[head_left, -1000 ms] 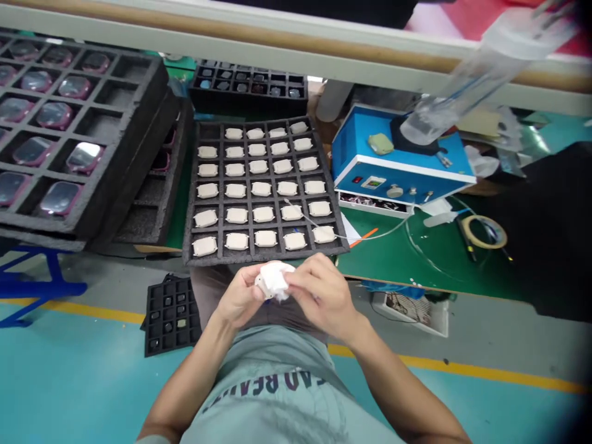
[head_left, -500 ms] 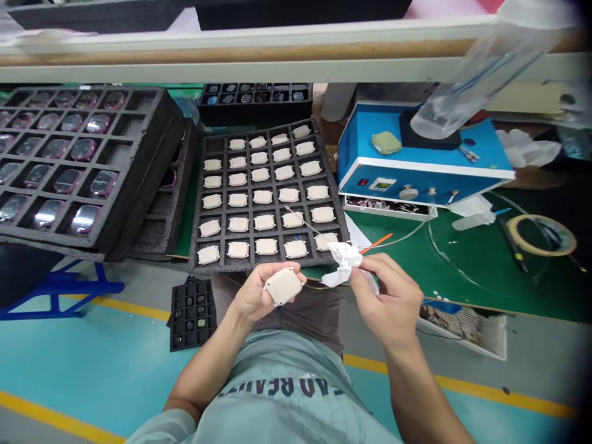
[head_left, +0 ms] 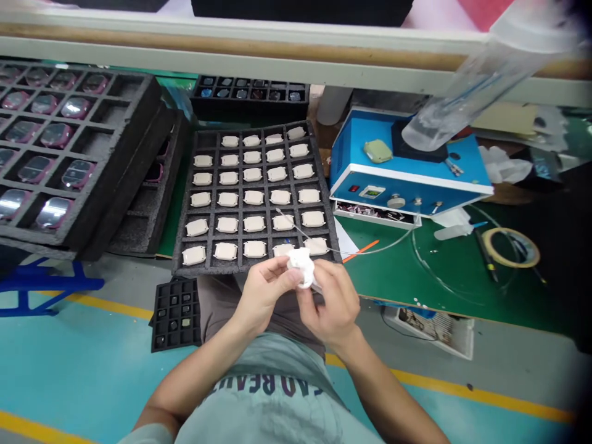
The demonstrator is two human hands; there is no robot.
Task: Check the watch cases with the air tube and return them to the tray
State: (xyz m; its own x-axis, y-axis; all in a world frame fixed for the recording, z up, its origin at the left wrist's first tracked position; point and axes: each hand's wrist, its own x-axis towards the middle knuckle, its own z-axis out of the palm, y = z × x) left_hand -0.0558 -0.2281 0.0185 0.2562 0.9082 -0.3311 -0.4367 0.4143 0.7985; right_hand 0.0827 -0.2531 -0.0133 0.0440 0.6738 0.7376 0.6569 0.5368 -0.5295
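Note:
In front of my shirt, just off the near edge of the foam tray, my two hands meet. My right hand [head_left: 333, 302] pinches a crumpled white tissue [head_left: 302, 266]. Fingers of my left hand [head_left: 263, 293] close round a cream watch case, which the tissue and fingers now almost wholly cover. The black foam tray [head_left: 222, 269] holds rows of similar cream watch cases [head_left: 254, 249], one per compartment; its far left compartment is bare. A thin clear tube with a needle tip [head_left: 291, 223] lies across the tray's right side.
Stacked foam trays [head_left: 134, 132] with pink-rimmed watches stand left. A blue dispenser box [head_left: 411, 176] sits right, bearing a yellowish watch case [head_left: 378, 151] and a clear cylinder [head_left: 444, 117]. Nearby lie an orange stick [head_left: 361, 251] and a tape roll [head_left: 511, 248]. A shelf [head_left: 259, 58] overhangs the bench.
My right hand has moved left with the tissue, bringing it onto the watch case in my left hand. The case, in plain sight before, is now covered. The camera view has shifted slightly.

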